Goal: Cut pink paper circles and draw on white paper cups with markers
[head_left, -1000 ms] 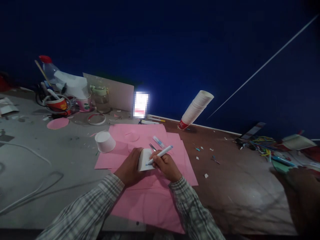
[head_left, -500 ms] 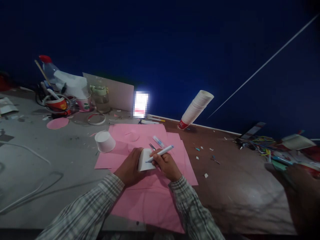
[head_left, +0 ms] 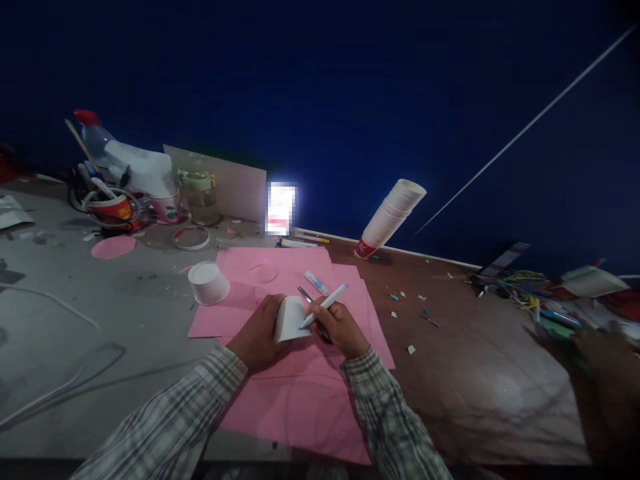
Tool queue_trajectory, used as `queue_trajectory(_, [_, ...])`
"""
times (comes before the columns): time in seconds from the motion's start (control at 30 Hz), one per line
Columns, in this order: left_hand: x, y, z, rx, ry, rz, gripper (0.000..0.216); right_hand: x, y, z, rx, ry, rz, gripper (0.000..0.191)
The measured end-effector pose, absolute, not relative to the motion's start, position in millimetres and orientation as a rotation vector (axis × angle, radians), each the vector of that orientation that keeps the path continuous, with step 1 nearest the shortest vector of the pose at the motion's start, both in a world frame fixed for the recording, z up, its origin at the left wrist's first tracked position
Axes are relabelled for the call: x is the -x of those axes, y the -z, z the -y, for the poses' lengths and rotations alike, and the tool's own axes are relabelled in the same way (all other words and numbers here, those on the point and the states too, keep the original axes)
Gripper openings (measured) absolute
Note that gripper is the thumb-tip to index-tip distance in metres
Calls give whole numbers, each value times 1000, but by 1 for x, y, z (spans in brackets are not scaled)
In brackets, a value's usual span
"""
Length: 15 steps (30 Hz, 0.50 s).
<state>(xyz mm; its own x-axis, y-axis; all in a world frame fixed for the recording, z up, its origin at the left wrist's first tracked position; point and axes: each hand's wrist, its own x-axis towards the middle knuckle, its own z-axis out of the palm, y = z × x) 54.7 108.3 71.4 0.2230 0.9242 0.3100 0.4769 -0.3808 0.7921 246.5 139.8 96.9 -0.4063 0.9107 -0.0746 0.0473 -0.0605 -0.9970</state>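
My left hand (head_left: 260, 333) is wrapped around a white paper cup (head_left: 291, 319) from its left side. A white marker (head_left: 326, 305) is pinched in my right hand (head_left: 343, 327), its tip touching or very near the cup's side. Beneath both hands lie overlapping pink paper sheets (head_left: 295, 413). Just beyond the cup are scissors (head_left: 304, 293), partly hidden, and a clear marker-like tube (head_left: 316, 283). Another white cup (head_left: 209, 283) stands upside down at the sheets' left edge.
A leaning stack of paper cups (head_left: 390, 217) stands against the dark blue wall. A lit phone (head_left: 281, 208) is at the back. Jar (head_left: 199, 199), pen-filled red cup (head_left: 113, 210) and pink disc (head_left: 113, 247) are left. Another person's hand (head_left: 605, 360) is near tangled wires (head_left: 525, 287) at right.
My right hand and the marker have shifted slightly right, the tip moving a little right and down across the cup. My left hand keeps its hold.
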Motion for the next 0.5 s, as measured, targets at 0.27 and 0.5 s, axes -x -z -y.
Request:
queue_trajectory(0.27, [-55, -66, -110, -1905, -1070, -1313, 66, -252, -92, -142, 1110, -1610, 1456, 38])
queue_trajectory(0.5, [-54, -66, -109, -1879, -1055, -1301, 67, -250, -93, -141, 1115, -1611, 1417, 38])
